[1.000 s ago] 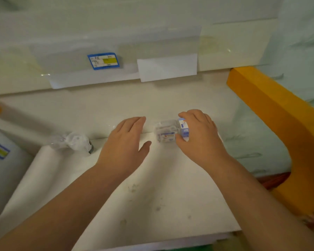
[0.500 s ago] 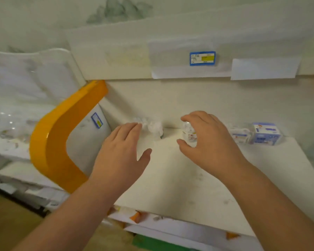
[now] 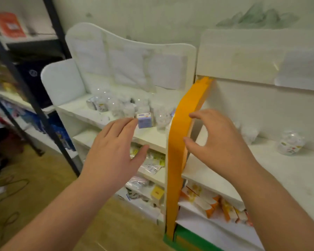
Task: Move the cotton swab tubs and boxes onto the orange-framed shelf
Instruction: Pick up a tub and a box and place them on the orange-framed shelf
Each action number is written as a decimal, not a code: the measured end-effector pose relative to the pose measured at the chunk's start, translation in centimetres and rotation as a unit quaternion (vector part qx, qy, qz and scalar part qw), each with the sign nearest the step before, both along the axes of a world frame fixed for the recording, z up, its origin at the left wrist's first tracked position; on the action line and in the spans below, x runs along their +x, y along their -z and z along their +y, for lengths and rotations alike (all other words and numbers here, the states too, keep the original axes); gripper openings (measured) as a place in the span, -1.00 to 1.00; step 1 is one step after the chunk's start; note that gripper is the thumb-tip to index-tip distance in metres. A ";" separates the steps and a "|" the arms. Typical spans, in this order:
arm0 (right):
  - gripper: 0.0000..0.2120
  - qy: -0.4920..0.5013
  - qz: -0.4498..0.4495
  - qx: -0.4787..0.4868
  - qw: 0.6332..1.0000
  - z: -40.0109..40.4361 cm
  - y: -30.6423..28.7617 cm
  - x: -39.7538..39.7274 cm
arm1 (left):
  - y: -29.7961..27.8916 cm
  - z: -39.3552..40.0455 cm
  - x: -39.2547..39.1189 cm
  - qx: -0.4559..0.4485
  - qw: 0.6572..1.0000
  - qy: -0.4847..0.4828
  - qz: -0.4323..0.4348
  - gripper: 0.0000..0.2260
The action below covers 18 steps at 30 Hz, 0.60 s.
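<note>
Both hands were raised in front of the shelving and held nothing. The left hand (image 3: 114, 151) was spread flat, fingers straight, its fingertips near a small blue-and-white box (image 3: 144, 120). The right hand (image 3: 219, 142) was loosely curved, thumb and fingers apart, in front of the orange frame (image 3: 179, 142). Behind the left hand, on the white shelf (image 3: 152, 138), the one box stood among clear tubs (image 3: 116, 105), too blurred to count. One round clear tub (image 3: 289, 144) sat on the orange-framed shelf (image 3: 288, 178), farther right.
</note>
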State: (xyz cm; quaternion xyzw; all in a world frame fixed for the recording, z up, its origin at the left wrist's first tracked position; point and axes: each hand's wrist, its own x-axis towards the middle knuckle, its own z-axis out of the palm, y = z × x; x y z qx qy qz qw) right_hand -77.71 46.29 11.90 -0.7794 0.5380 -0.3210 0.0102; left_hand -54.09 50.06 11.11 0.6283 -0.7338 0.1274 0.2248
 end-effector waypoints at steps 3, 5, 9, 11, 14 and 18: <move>-0.51 -0.011 -0.006 -0.003 1.000 -0.4 0.2 5.5 | 0.8 0.1 5.8 0.022 0.999 -0.021 0.013 -0.39; -0.51 -0.013 0.001 0.006 1.000 -0.7 0.6 8.3 | 1.3 -0.1 8.6 0.027 0.999 -0.029 0.022 -0.39; -0.52 -0.017 0.032 0.032 0.999 -2.1 2.2 12.6 | 2.5 -1.6 12.5 0.042 0.998 -0.034 0.029 -0.40; -0.53 -0.026 0.041 0.041 0.998 -3.3 3.0 14.2 | 3.3 -3.0 13.9 0.049 0.997 -0.038 0.036 -0.41; -0.53 -0.041 0.044 0.060 0.996 -6.0 4.3 16.6 | 4.5 -5.6 15.8 0.057 0.996 -0.044 0.043 -0.41; -0.54 -0.051 0.025 0.067 0.996 -11.5 5.4 20.1 | 5.3 -9.8 18.4 0.065 0.995 -0.062 0.029 -0.42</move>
